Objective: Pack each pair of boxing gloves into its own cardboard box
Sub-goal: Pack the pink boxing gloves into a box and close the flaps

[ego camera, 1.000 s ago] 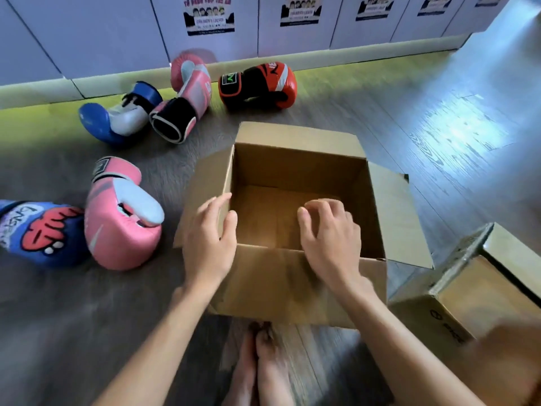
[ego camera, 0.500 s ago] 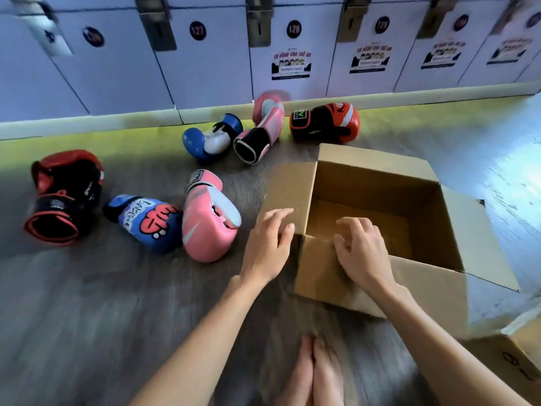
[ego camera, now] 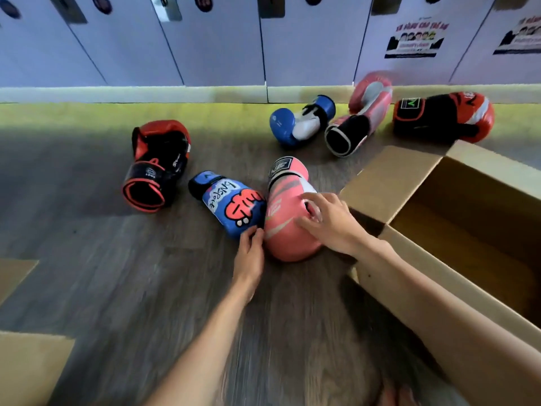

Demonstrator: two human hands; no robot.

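A pink boxing glove (ego camera: 281,230) lies on the floor just left of the open, empty cardboard box (ego camera: 389,177). My right hand (ego camera: 332,222) rests on top of this glove with its fingers curled over it. My left hand (ego camera: 250,253) touches the glove's left side with its fingertips, beside a blue glove with a red cartoon fist (ego camera: 228,203). The second pink glove (ego camera: 366,112) lies by the wall between a blue-and-white glove (ego camera: 292,124) and a red-and-black glove (ego camera: 445,115). Another red-and-black glove (ego camera: 155,165) lies to the left.
A row of pale lockers (ego camera: 219,39) closes off the far side above a light baseboard. Parts of another cardboard box (ego camera: 26,367) show at the lower left edge. The floor is dark wood. My feet are blurred at the bottom edge.
Both hands have left the box's near wall and moved left onto the near pink glove. The view has swung left, so the box now sits at the right edge.
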